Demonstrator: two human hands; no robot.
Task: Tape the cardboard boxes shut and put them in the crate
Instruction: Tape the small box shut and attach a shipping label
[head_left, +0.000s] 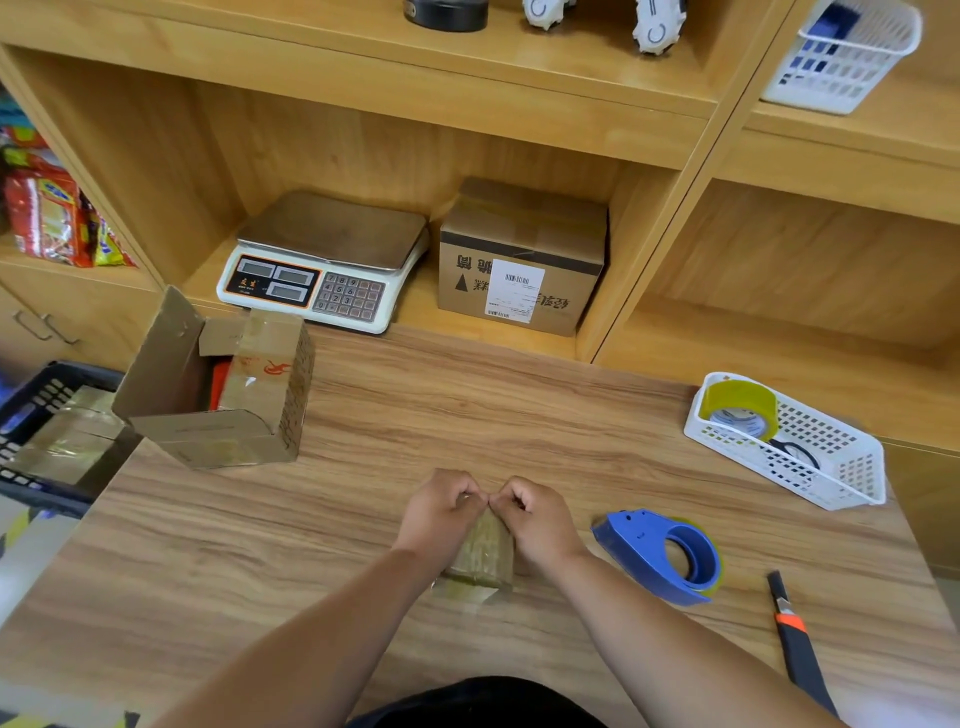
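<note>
A small box (484, 552), wrapped in shiny tape, lies on the wooden table (332, 519) near its front edge, and both hands cover most of its top. The left hand (441, 512) and right hand (536, 519) grip its sides with fingers curled tight, knuckles meeting over its far end; they seem to pinch tape there, though the fingertips are hidden. Just right of the small box lies a blue tape dispenser (660, 556), and farther right a utility knife (795, 639). Beyond the small box to the right, a white basket (852, 473) holds a yellow tape roll (737, 410) and scissors (797, 453). Beyond it to the left stands an open cardboard box (218, 384), flaps up, something red inside. Farther left, off the table edge, the dark crate (36, 389) holds a taped box (67, 441). Straight behind the small box, in the shelf, sit a scale (327, 260) and a labelled carton (519, 260).
</note>
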